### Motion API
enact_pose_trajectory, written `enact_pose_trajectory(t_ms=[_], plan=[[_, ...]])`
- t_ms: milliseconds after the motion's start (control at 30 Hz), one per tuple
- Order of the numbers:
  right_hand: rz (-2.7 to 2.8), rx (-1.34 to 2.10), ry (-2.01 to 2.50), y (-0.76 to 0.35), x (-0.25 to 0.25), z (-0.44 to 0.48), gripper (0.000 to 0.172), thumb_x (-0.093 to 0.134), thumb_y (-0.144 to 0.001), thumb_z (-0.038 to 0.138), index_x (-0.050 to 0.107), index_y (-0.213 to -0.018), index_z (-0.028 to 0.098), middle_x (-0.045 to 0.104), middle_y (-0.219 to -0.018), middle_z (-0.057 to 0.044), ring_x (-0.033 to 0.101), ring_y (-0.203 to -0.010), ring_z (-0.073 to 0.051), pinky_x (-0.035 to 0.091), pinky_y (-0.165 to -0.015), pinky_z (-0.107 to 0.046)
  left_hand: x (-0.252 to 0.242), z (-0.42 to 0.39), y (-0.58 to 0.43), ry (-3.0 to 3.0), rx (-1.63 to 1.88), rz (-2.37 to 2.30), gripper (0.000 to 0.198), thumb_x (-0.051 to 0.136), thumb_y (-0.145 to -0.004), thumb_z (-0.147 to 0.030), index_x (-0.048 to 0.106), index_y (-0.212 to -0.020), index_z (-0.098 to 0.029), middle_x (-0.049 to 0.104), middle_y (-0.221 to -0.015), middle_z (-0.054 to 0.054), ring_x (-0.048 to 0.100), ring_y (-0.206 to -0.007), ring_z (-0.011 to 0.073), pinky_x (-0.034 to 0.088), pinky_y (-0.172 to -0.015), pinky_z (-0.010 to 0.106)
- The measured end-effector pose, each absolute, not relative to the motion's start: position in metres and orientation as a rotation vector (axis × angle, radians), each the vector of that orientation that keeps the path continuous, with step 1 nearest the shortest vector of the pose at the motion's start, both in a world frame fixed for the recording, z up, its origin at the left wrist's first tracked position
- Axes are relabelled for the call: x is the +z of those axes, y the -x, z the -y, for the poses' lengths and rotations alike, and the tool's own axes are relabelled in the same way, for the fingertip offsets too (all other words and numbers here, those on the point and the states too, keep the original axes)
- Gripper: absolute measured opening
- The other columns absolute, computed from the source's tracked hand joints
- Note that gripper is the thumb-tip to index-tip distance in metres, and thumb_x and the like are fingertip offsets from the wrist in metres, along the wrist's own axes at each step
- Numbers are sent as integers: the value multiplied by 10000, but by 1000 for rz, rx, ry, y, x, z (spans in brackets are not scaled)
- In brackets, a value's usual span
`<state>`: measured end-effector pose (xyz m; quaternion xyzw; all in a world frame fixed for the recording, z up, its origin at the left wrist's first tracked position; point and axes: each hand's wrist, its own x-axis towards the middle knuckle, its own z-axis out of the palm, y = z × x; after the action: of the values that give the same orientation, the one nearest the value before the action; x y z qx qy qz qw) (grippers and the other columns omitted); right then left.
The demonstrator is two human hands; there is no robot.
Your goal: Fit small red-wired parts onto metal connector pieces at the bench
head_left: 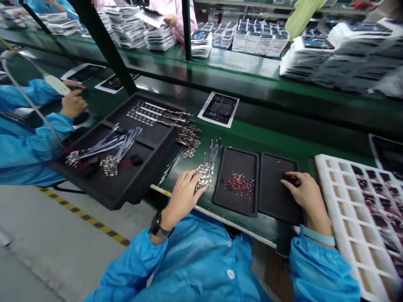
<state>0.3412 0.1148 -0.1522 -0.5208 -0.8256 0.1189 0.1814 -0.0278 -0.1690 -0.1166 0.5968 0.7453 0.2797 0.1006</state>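
My left hand (182, 197) lies on the green bench with its fingers curled over a heap of small metal connectors on thin cables (206, 170). My right hand (307, 195) rests on a flat black tray (273, 197), fingertips pinched on a small dark part I cannot make out. Beside it a second black tray (234, 161) holds a scatter of tiny red pieces (238, 184). Both my sleeves are blue.
A large black compartment tray (138, 176) with cable bundles and metal strips sits at left. A white grid tray (355, 222) with dark parts stands at right. A co-worker's hands (73, 102) work at far left. Stacks of boxes (252, 40) line the far bench.
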Motion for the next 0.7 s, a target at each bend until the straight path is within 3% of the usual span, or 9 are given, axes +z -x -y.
enact_pose_trajectory(t_ms=[100,200,400,567,700], plan=[[2276,416,1559,-337,-154,-117,305,663,-840,424,715,-1028,190,644,-906,-111,565,-712,-236,473,-731,-405,-156,202,24,-1759,645,-2360,546,572,-1024,-405,515,-1530,-208,490,-1601,198,447,-1497,376,413,-1208,596],[2263,482,1616,-332,-149,-117,315,698,-807,328,725,-1079,170,648,-912,-110,563,-713,-222,460,-734,-392,-168,207,9,-1798,548,-2396,549,505,-1049,-394,484,-1567,-211,378,-1687,192,336,-1574,385,308,-1265,634],[2293,564,1664,-331,-137,-109,276,678,-841,315,761,-1062,171,708,-891,-128,621,-775,-252,461,-765,-388,-163,181,30,-1762,534,-2459,513,470,-1055,-353,512,-1554,-240,338,-1709,180,292,-1593,392,283,-1264,648],[2197,554,1650,-334,-135,-109,287,577,-913,321,731,-1126,207,773,-1001,-158,704,-908,-271,485,-842,-383,-148,163,62,-1711,702,-2390,465,476,-1056,-370,607,-1440,-143,493,-1590,224,459,-1491,345,383,-1236,533],[2056,596,1699,-329,-130,-106,235,577,-912,412,701,-891,214,762,-840,-147,699,-783,-251,482,-749,-373,-141,133,70,-1681,795,-2374,433,541,-1032,-369,628,-1394,-148,564,-1522,179,527,-1415,318,416,-1214,474]])
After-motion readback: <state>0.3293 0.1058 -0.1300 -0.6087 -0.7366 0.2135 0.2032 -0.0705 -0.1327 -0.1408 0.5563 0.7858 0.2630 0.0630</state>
